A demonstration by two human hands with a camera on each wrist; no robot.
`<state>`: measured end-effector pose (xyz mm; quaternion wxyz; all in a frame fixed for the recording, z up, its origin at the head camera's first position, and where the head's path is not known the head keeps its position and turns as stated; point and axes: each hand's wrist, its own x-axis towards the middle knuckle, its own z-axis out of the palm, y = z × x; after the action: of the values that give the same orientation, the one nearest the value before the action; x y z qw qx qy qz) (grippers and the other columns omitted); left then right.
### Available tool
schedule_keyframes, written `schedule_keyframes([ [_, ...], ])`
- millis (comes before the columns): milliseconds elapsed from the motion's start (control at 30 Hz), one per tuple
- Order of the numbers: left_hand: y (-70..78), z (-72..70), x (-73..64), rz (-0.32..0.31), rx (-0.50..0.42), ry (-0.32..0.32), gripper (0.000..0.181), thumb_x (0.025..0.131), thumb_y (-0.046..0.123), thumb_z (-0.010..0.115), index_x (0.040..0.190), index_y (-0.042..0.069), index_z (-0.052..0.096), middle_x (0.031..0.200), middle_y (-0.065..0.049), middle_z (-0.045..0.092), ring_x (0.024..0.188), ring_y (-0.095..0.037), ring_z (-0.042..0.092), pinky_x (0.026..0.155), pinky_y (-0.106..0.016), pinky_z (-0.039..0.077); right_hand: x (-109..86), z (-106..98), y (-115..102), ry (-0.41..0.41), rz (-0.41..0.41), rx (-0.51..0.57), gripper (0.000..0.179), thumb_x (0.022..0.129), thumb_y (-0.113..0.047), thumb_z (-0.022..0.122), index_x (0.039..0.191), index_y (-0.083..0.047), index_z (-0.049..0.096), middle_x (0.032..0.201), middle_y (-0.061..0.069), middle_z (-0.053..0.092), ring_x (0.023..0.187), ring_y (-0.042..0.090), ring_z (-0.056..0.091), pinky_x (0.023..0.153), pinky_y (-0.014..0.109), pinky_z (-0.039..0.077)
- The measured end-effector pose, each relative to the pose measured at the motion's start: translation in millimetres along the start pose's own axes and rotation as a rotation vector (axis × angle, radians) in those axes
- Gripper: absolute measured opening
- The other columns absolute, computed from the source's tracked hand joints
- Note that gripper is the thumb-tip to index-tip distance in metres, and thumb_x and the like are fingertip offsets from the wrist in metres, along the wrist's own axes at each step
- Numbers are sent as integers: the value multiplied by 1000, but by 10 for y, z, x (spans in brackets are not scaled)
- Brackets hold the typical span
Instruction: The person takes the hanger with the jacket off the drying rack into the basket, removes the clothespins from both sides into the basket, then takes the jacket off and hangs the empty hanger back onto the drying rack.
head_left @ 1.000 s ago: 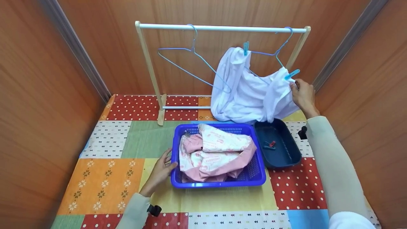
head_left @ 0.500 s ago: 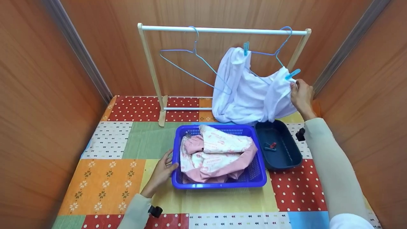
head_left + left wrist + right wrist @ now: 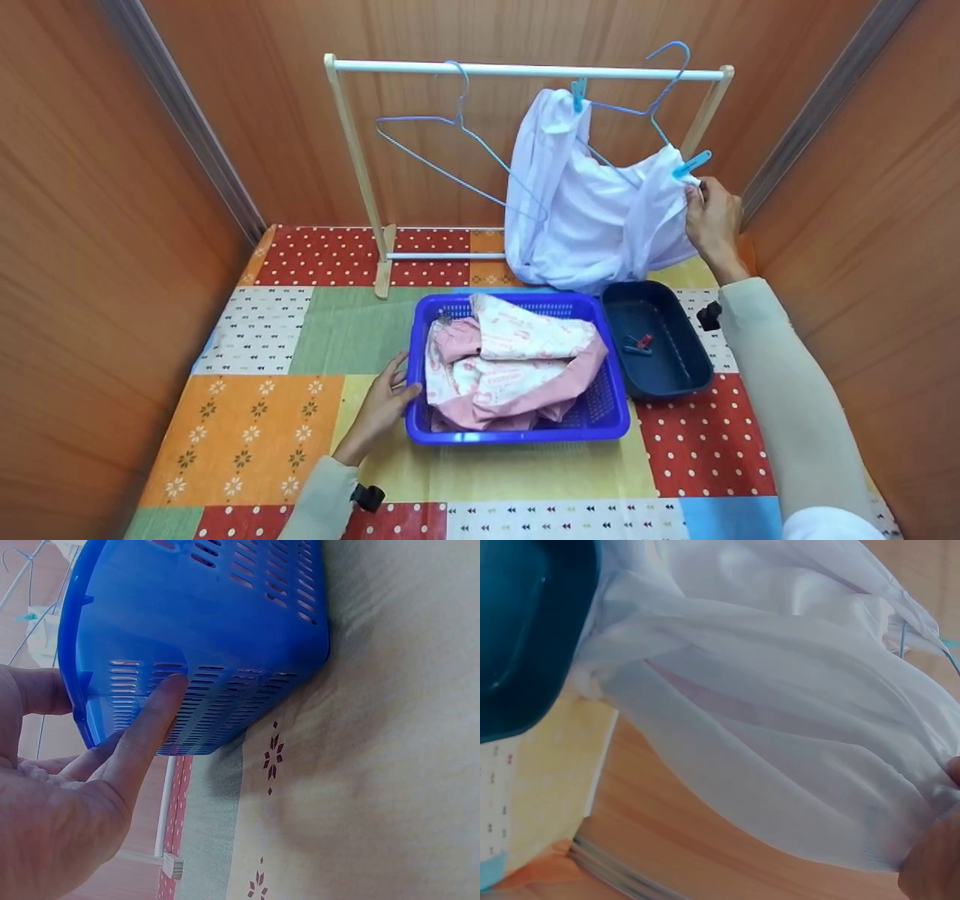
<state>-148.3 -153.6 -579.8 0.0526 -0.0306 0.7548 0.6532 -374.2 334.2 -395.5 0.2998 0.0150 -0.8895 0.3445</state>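
Note:
My right hand [image 3: 715,217] pinches the right corner of a white garment [image 3: 592,217], just below a blue clothespin [image 3: 691,164]. A second clothespin [image 3: 578,95] clips the garment's left corner to a blue wire hanger [image 3: 621,108]. That hanger's hook stands raised above the rack's white rail [image 3: 517,71]. In the right wrist view, the fingertips [image 3: 934,859] hold the cloth's gathered edge. My left hand [image 3: 382,401] holds the left side of a blue basket [image 3: 517,437], thumb over the rim and fingers along the slotted outer wall [image 3: 202,697]. Pink-and-white fabric [image 3: 525,330] lies inside.
Another blue wire hanger [image 3: 420,117] hangs bare on the rail's left half. A dark tray [image 3: 664,319] with several small clothespins [image 3: 637,345] stands right of the basket, under the garment. Wooden panels [image 3: 82,285] enclose the patchwork-covered table [image 3: 247,427].
The hanger with the white garment has risen, its hook lifting up off the rail, as my right hand moves slightly upward. The left hand and the basket stay in place.

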Motion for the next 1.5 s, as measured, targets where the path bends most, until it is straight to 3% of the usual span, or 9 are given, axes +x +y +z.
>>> schedule_keyframes([
  [133, -7, 4, 6, -12, -17, -7, 66, 95, -3, 54, 153, -1, 24, 138, -34, 50, 119, -46, 59, 90, -48, 56, -35, -26, -15, 46, -24, 26, 32, 100, -21, 54, 112, 7, 65, 96, 27, 70, 84, 35, 60, 74, 42, 40],
  [267, -17, 9, 11, -23, -22, -4, 66, 95, -2, 54, 154, 0, 24, 139, -33, 51, 120, -44, 60, 90, -47, 56, -79, -67, -43, 80, -37, 56, 31, 100, -20, 56, 111, 7, 66, 88, 25, 69, 72, 16, 50, 67, 28, 32],
  [433, -16, 7, 3, -20, -24, 1, 66, 95, -3, 54, 154, 0, 24, 138, -33, 51, 119, -45, 60, 88, -47, 57, -105, -131, -84, 113, -77, 67, 29, 98, -20, 59, 108, 6, 68, 85, 25, 68, 65, -2, 40, 65, 25, 29],
  [833, 6, -6, 12, -20, -28, 1, 66, 95, -1, 55, 154, 2, 25, 138, -32, 52, 119, -45, 60, 87, -48, 58, -173, -240, -69, 73, -52, 43, 30, 99, -20, 58, 110, 6, 68, 83, 21, 67, 66, -1, 40, 67, 26, 30],
  [1000, 2, -3, 10, -7, -32, -8, 67, 95, -2, 56, 153, 0, 25, 138, -34, 51, 118, -46, 60, 85, -46, 58, -245, -249, -67, 63, -81, 45, 29, 98, -20, 59, 108, 7, 68, 77, 18, 63, 64, -1, 38, 65, 26, 29],
  [1333, -7, -5, 0, -17, -58, -9, 67, 95, -1, 55, 154, 2, 24, 140, -33, 50, 120, -46, 59, 84, -47, 58, -391, -346, -49, 126, -133, 115, 24, 96, -15, 63, 103, 8, 70, 72, 16, 64, 57, -9, 37, 54, 13, 26],
  [1400, -13, -6, 4, -20, -63, -6, 67, 95, -2, 55, 154, 2, 24, 140, -33, 49, 121, -46, 58, 87, -48, 57, -433, -376, -21, 134, -118, 118, 23, 95, -14, 64, 102, 8, 70, 72, 10, 65, 56, -9, 37, 54, 14, 26],
  [1500, -22, -10, 14, -9, -51, -9, 66, 95, -2, 55, 154, 1, 24, 140, -34, 49, 121, -46, 58, 91, -48, 56, -509, -428, 26, 134, -77, 110, 23, 95, -15, 65, 102, 6, 70, 72, -9, 64, 56, -10, 39, 54, 15, 29],
])
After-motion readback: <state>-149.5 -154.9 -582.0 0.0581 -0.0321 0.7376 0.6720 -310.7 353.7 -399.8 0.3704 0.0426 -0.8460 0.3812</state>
